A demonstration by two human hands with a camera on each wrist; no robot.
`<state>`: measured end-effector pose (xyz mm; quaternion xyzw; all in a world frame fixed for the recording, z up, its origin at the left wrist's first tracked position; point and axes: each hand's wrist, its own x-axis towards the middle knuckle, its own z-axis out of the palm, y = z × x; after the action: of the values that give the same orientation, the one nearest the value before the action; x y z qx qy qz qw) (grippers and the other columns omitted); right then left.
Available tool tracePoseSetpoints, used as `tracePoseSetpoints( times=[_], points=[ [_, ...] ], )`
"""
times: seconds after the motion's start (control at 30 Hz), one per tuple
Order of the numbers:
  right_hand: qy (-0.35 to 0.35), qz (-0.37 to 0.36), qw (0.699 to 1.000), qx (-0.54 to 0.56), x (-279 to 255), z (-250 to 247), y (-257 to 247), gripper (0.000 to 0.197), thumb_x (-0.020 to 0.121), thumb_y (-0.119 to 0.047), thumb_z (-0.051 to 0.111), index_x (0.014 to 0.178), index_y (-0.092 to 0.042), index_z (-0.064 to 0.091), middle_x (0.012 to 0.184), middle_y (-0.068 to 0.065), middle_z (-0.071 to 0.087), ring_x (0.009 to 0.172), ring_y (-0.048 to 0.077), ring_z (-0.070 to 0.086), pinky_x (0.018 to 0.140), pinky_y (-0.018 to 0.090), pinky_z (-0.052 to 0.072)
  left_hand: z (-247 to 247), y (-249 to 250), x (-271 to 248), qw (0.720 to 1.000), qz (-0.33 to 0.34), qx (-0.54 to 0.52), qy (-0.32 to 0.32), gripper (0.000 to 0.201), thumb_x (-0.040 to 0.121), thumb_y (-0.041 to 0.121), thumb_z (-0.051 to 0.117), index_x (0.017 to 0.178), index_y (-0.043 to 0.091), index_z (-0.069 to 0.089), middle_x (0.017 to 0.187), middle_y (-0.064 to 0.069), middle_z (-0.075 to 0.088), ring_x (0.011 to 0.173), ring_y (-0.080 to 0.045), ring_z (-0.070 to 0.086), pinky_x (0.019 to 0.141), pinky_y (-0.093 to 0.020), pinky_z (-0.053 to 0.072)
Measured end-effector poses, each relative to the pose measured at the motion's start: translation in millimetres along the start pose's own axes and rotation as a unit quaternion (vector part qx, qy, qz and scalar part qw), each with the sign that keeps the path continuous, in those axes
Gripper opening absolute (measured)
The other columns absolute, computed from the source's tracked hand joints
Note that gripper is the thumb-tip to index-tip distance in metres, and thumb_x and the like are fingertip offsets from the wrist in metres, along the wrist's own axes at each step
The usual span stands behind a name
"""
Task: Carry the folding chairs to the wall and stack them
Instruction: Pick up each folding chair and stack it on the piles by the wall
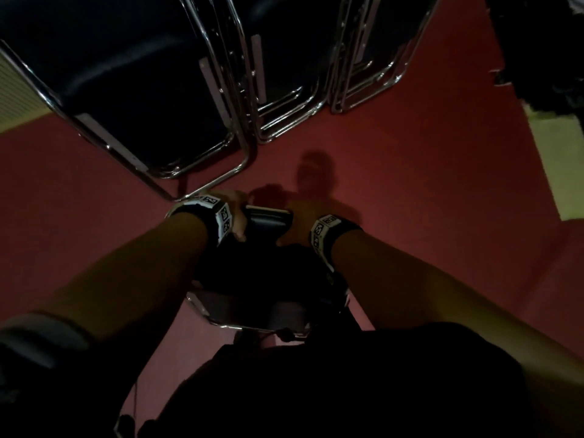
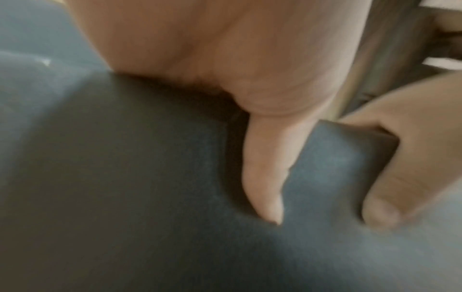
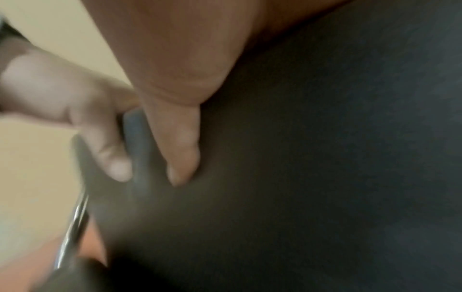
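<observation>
left hand (image 1: 235, 218) + right hand (image 1: 295, 227): each grip clamps carried chair's padded top edge (image 1: 267, 221), balancing it | chair low over red floor (image 1: 426, 200), near stacked chairs (image 1: 177, 99)

Open red carpet (image 1: 410, 184) is lying ahead and to the right, giving free passage. The stacked folding chairs (image 1: 196, 90) are blocking the upper left, their chrome legs reaching toward the hands. A dark object (image 1: 543, 52), probably furniture, is closing the far right corner.

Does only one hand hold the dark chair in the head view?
No, the left hand and the right hand both grip the chair.
</observation>
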<state>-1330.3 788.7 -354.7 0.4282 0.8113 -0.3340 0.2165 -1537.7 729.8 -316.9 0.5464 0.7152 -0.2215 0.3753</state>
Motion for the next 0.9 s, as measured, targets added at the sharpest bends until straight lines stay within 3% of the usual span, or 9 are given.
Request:
tracePoseSetpoints(
  times=[0.07, 0.23, 0.3, 0.4, 0.47, 0.53, 0.63, 0.77, 0.9],
  points=[
    [-0.032, -0.011, 0.999, 0.019, 26, -26, 9, 0.087, 0.065, -0.055, 0.095, 0.136, -0.019, 0.060, 0.129, 0.007, 0.066, 0.117, 0.031, 0.064, 0.099, 0.042, 0.054, -22, 5, 26, 1.000, -0.028, 0.006, -0.008, 0.063, 0.052, 0.050, 0.093, 0.106, 0.033, 0.066, 0.096, 0.007, 0.065, 0.085, -0.018, 0.065, 0.069, -0.031, 0.055],
    [-0.032, -0.024, 0.998, 0.047, 74, -121, 58, 0.069, 0.065, -0.047, 0.097, 0.120, -0.019, 0.065, 0.113, 0.003, 0.070, 0.104, 0.026, 0.067, 0.082, 0.031, 0.052, -112, 46, 77, 0.999, -0.029, 0.008, 0.018, 0.057, 0.055, 0.054, 0.094, 0.102, 0.037, 0.066, 0.091, 0.010, 0.065, 0.081, -0.013, 0.063, 0.062, -0.027, 0.044],
    [-0.029, -0.020, 0.999, 0.034, 87, -167, 79, 0.075, 0.064, -0.052, 0.095, 0.125, -0.021, 0.064, 0.117, 0.001, 0.068, 0.108, 0.023, 0.065, 0.090, 0.033, 0.053, -153, 67, 97, 0.999, -0.036, 0.000, 0.029, 0.057, 0.053, 0.051, 0.093, 0.101, 0.036, 0.066, 0.093, 0.008, 0.068, 0.080, -0.014, 0.063, 0.059, -0.025, 0.044],
    [-0.011, -0.022, 1.000, 0.014, 116, -240, 109, 0.077, 0.060, -0.055, 0.097, 0.123, -0.025, 0.065, 0.116, -0.001, 0.066, 0.110, 0.022, 0.065, 0.091, 0.032, 0.053, -220, 98, 128, 0.998, -0.044, -0.029, 0.041, 0.065, 0.049, 0.048, 0.093, 0.108, 0.038, 0.067, 0.102, 0.004, 0.071, 0.097, -0.025, 0.068, 0.081, -0.036, 0.057],
    [0.006, -0.038, 0.999, -0.018, 135, -289, 117, 0.071, 0.062, -0.053, 0.097, 0.121, -0.029, 0.067, 0.106, -0.007, 0.063, 0.105, 0.016, 0.064, 0.087, 0.029, 0.050, -259, 108, 143, 0.996, -0.043, -0.040, 0.071, 0.064, 0.053, 0.048, 0.093, 0.110, 0.039, 0.065, 0.103, 0.004, 0.069, 0.105, -0.030, 0.066, 0.089, -0.038, 0.053],
    [0.036, -0.057, 0.995, -0.070, 156, -338, 118, 0.071, 0.064, -0.053, 0.095, 0.126, -0.033, 0.067, 0.106, -0.012, 0.065, 0.103, 0.013, 0.063, 0.088, 0.028, 0.050, -290, 106, 159, 0.990, -0.036, -0.049, 0.129, 0.068, 0.055, 0.053, 0.092, 0.115, 0.039, 0.063, 0.104, 0.005, 0.069, 0.109, -0.029, 0.065, 0.091, -0.038, 0.046],
    [0.062, -0.052, 0.985, -0.150, 195, -404, 107, 0.074, 0.058, -0.064, 0.091, 0.121, -0.034, 0.065, 0.116, 0.001, 0.072, 0.109, 0.028, 0.068, 0.093, 0.038, 0.057, -320, 102, 184, 0.977, -0.028, -0.084, 0.195, 0.076, 0.059, 0.060, 0.090, 0.126, 0.038, 0.060, 0.114, 0.004, 0.070, 0.114, -0.029, 0.065, 0.098, -0.042, 0.047],
    [0.046, -0.037, 0.975, -0.214, 255, -457, 87, 0.067, 0.057, -0.060, 0.093, 0.113, -0.040, 0.061, 0.117, 0.001, 0.069, 0.110, 0.031, 0.068, 0.095, 0.042, 0.057, -341, 93, 221, 0.959, -0.028, -0.084, 0.268, 0.079, 0.063, 0.067, 0.086, 0.125, 0.026, 0.059, 0.114, -0.004, 0.068, 0.106, -0.035, 0.063, 0.090, -0.046, 0.052],
    [0.035, -0.085, 0.967, -0.238, 298, -470, 62, 0.084, 0.058, -0.067, 0.088, 0.132, -0.040, 0.058, 0.124, 0.002, 0.066, 0.115, 0.031, 0.065, 0.102, 0.043, 0.053, -363, 54, 243, 0.965, -0.047, -0.113, 0.233, 0.078, 0.065, 0.071, 0.081, 0.126, 0.029, 0.058, 0.119, -0.002, 0.067, 0.110, -0.033, 0.062, 0.091, -0.046, 0.050]
  ],
)
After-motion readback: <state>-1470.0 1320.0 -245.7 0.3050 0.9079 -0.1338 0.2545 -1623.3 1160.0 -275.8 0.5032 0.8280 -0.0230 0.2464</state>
